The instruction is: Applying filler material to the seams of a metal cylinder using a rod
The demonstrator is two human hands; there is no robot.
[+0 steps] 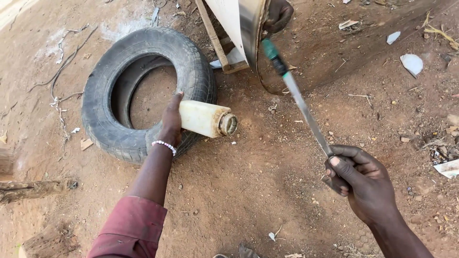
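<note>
You are holding a dirty white bottle (pixel 203 118) on its side with your left hand (pixel 170 122), its threaded open mouth pointing right, just over the near wall of the old tyre (pixel 143 91) lying on the red dirt. Your fingers are wrapping round the bottle's base end, closed enough to carry it, thumb side up; how tight the grip is I cannot tell. Your right hand (pixel 356 179) is clenching the end of a long flat metal blade (pixel 306 112), fingers curled fully round it, the thumb pressing along the top. The blade is running up and left to a green grip (pixel 271 52), where another person's hand (pixel 277 14) is meeting it beside a curved metal sheet (pixel 251 28) and a wooden frame (pixel 215 40). To handle this well, I judge you are best keeping the bottle level so nothing is spilling from the open mouth, and keeping the blade's edge turned away from your left forearm, which is lying well apart from it. Be holding the blade steady, since it looks blurred, and the other hand is close to its far end.
</note>
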